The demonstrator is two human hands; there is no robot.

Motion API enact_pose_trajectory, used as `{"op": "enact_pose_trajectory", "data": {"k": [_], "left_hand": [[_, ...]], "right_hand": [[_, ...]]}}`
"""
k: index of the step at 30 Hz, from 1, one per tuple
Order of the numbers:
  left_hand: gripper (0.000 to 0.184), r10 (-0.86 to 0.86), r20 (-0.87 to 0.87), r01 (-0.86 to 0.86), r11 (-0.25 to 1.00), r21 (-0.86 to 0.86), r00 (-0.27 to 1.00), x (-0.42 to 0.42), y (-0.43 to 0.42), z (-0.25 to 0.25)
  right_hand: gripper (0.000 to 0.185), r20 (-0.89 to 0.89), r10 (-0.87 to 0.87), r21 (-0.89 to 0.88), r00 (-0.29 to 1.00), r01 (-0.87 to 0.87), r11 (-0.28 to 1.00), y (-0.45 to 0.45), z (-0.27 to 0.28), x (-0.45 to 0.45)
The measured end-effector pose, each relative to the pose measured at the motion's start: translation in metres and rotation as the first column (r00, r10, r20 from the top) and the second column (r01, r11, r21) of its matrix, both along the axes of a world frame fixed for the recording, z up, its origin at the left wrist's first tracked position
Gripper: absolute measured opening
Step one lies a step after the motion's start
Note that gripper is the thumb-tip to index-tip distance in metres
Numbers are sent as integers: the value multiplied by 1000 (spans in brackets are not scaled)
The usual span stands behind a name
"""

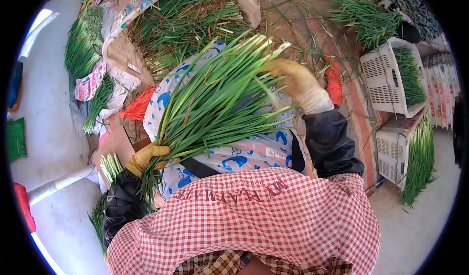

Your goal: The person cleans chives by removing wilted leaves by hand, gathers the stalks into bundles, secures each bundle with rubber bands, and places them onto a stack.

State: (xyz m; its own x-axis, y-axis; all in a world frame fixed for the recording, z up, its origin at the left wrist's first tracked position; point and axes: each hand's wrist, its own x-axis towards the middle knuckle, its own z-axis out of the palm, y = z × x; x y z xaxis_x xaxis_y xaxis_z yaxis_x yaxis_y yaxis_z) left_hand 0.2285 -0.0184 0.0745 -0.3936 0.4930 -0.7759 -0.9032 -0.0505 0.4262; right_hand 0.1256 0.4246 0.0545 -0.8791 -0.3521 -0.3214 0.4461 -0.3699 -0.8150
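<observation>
A large bunch of garlic chives (215,104) lies slantwise across my lap, green leaves toward the lower left and pale stem ends at the upper right. My left hand (148,159), in a yellow glove, is closed around the leaf end, and some tips hang below it. At the stem end, my right hand (295,80), gloved too, has its fingers closed on the chives; the fingertips are partly hidden. Beneath the bunch, a white cloth with blue prints (234,160) covers my lap.
A plastic crate (122,55) of loose chives stands ahead. More chives (80,55) lie at the left. On the right are two white crates (383,80) with chives, red string (333,82), and another person's dark sleeve (408,32). Leaf scraps litter the floor.
</observation>
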Motion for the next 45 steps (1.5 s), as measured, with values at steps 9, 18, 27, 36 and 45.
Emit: {"op": "enact_pose_trajectory", "data": {"k": [9, 18, 27, 36, 45], "left_hand": [[35, 146, 162, -179, 961, 211, 976, 28, -33, -45], [40, -23, 85, 19, 999, 40, 996, 15, -36, -30], [42, -29, -37, 23, 989, -148, 999, 27, -8, 4], [31, -231, -13, 223, 951, -216, 973, 18, -4, 13], [27, -337, -30, 316, 908, -274, 941, 23, -4, 24]], "right_hand": [[32, 32, -640, 157, 767, 629, 762, 141, -106, 4], [36, -211, -175, 566, 962, 266, 780, 41, 34, 14], [26, -71, 150, 489, 986, -97, 867, 40, 3, 4], [26, -648, 166, 648, 743, 425, 632, -10, 35, -61], [47, -398, 914, 854, 77, 395, 339, -147, 43, -130]]}}
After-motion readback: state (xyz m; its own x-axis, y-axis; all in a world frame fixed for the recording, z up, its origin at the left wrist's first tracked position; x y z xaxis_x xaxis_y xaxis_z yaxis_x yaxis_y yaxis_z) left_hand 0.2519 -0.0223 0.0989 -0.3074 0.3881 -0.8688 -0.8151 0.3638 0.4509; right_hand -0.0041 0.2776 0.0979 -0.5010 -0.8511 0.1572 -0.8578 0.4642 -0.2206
